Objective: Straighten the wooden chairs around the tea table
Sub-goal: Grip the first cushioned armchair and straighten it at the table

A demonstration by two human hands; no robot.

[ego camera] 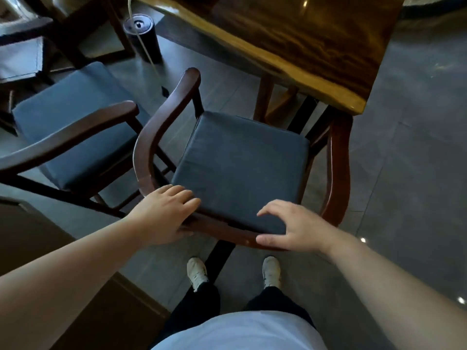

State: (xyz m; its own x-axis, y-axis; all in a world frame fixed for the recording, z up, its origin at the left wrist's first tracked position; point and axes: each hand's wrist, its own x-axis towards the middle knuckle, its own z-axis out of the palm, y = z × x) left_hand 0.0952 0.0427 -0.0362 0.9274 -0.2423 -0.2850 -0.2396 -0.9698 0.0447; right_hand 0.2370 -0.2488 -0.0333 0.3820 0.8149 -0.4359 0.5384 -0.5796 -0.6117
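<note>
A dark wooden armchair (161, 127) with a curved back rail and a blue-grey seat cushion (240, 160) stands right in front of me, its front under the corner of the tea table (303, 46). The chair's right arm touches or passes under the glossy tabletop's edge. My left hand (164, 213) lies over the left part of the back rail, fingers on top and thumb beneath it. On the right part of the rail, my right hand (295, 228) has its thumb along the wood and its fingers spread and arched above the cushion.
A second armchair (75, 132) with the same cushion stands close on the left, angled away. A third seat (22, 59) is at the far left. A black cylinder (142, 34) and a pale cable stand on the floor by the table. A brown cabinet (50, 248) is at my lower left.
</note>
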